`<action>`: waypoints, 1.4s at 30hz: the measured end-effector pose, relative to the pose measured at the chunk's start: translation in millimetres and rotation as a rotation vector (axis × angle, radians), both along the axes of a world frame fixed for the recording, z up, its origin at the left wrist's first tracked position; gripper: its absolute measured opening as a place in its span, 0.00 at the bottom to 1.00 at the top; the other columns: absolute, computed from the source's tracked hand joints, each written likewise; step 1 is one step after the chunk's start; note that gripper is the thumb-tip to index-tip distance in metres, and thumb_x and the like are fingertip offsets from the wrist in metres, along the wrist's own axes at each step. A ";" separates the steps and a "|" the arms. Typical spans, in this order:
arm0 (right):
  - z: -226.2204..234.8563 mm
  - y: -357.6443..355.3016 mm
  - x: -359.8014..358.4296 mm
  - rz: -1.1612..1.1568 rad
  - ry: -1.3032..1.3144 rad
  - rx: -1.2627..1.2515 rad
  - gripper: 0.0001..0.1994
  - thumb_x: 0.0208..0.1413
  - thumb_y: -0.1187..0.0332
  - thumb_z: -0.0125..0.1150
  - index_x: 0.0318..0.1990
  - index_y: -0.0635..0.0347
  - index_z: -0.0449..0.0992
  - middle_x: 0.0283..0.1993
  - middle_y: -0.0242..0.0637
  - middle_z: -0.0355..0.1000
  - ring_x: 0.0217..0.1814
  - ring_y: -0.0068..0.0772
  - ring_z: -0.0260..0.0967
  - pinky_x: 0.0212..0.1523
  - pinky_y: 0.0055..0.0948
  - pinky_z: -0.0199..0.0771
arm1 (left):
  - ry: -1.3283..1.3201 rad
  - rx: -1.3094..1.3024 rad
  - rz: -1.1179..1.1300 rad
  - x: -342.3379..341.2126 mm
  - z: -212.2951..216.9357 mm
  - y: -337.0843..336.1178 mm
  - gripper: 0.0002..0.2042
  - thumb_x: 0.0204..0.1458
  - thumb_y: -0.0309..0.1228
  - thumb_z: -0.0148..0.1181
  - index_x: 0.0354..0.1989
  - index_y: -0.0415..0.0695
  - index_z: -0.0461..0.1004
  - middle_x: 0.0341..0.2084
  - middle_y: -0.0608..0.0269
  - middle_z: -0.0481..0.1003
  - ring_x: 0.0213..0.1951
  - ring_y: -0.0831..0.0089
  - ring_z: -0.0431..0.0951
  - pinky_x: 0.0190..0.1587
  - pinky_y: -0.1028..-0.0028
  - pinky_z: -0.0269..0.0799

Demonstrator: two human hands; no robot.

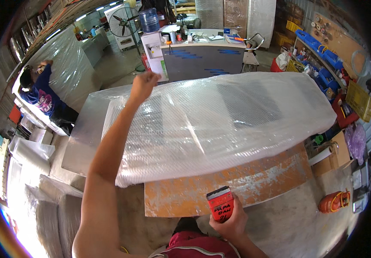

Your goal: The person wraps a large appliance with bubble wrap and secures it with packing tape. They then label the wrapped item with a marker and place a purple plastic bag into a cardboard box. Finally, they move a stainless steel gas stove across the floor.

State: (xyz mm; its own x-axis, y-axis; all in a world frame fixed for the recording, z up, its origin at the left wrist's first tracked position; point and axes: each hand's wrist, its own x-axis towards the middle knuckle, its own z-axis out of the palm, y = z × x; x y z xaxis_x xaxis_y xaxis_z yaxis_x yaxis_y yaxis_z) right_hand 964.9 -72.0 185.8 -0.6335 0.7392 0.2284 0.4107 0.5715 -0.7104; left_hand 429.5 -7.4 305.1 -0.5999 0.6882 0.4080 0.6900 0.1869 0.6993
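A long panel-shaped piece wrapped in clear bubble wrap (207, 116) lies across the worktable (237, 176) in front of me. My left arm reaches far forward, and my left hand (144, 87) is raised above the wrap's far left edge. Its fingers are pinched together; whatever they hold, if anything, is too small to see. Close to my body, my right hand (233, 222) grips a red, flat, box-shaped hand tool (221, 205) with a black top edge and handwriting on its face. That tool is over the table's near edge, apart from the wrap.
A bare metal-like sheet (82, 129) extends at the left. Beyond stand a water dispenser (153, 47) and a grey counter (202, 62). Another person (45, 94) works at a film-covered panel on the left. Blue bins (310, 41) line the right; a red gas cylinder (334, 201) lies near right.
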 end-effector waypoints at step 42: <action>81.3 19.4 -220.9 -0.065 -0.032 -0.152 0.49 0.36 0.63 0.80 0.69 0.63 0.62 0.52 0.50 0.77 0.50 0.55 0.80 0.50 0.47 0.80 | 0.487 -0.439 -0.080 -79.0 -101.5 83.9 0.23 0.69 0.49 0.48 0.46 0.43 0.81 0.43 0.45 0.82 0.48 0.44 0.81 0.53 0.48 0.74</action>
